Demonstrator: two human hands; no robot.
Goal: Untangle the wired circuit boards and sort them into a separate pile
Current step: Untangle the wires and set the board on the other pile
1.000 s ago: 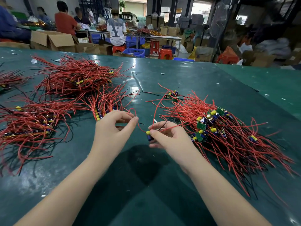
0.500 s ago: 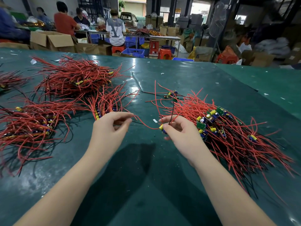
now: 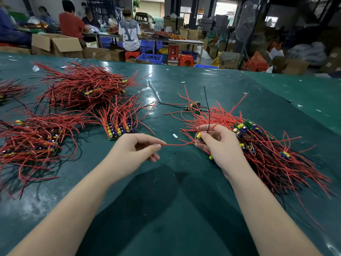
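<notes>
My right hand (image 3: 219,143) grips a small circuit board (image 3: 199,135) with a yellow capacitor, at the left edge of the tangled pile (image 3: 262,150) of red-wired boards. A black wire stands up from that board. Its red wire (image 3: 180,144) stretches left to my left hand (image 3: 134,152), which pinches the wire's end between thumb and forefinger. Just beyond my left hand lies a small neat row of sorted boards (image 3: 120,129) with their wires fanned away from me.
Larger heaps of red-wired boards lie at the far left (image 3: 83,89) and near left (image 3: 31,139) on the green table (image 3: 166,209). A few loose boards (image 3: 193,106) sit behind the tangled pile. People, cardboard boxes and stools stand beyond the table's far edge.
My right hand has lifted the board back toward the tangled pile. My left hand slid along the red wire to its end, and the wire now runs nearly straight between the hands.
</notes>
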